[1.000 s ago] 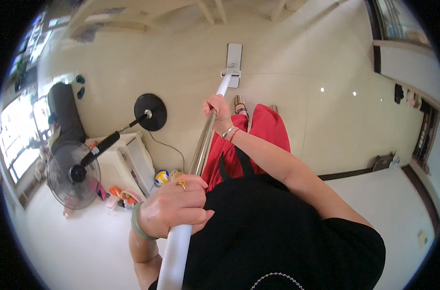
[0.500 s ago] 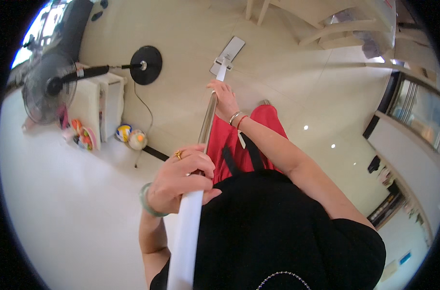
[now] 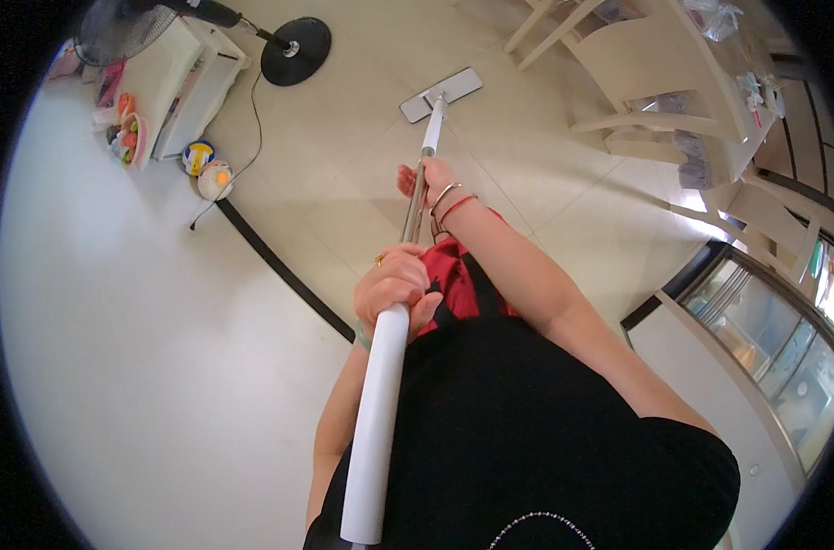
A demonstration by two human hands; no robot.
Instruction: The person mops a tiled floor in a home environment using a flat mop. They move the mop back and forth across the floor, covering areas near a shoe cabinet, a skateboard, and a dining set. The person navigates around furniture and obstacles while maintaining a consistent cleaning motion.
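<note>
A flat mop with a silver and white pole [image 3: 373, 431] runs from the lower edge up the middle of the view. Its rectangular pad head [image 3: 467, 83] lies on the tiled floor at the far end, slanting up to the right. My left hand [image 3: 394, 286], with a gold ring, is wrapped around the pole just above the long white grip. Lower on the pole, my right hand [image 3: 435, 176] holds it loosely from the right, its fingertips showing past the pole's left side. A silver bangle and a red cord circle my right wrist.
A standing fan's round black base [image 3: 296, 51] and cable are at the far left, beside a white cabinet [image 3: 183, 92] and two balls [image 3: 199, 158]. Pale wooden chairs [image 3: 637, 64] and a table stand far right. A glass-topped counter [image 3: 756, 321] is at right; a white wall [image 3: 160, 367] at left.
The mop head has swung from a steep slant to a flatter one. My right hand's fingers shifted from over the pole to behind it. The surroundings moved in view, with the fan now higher up.
</note>
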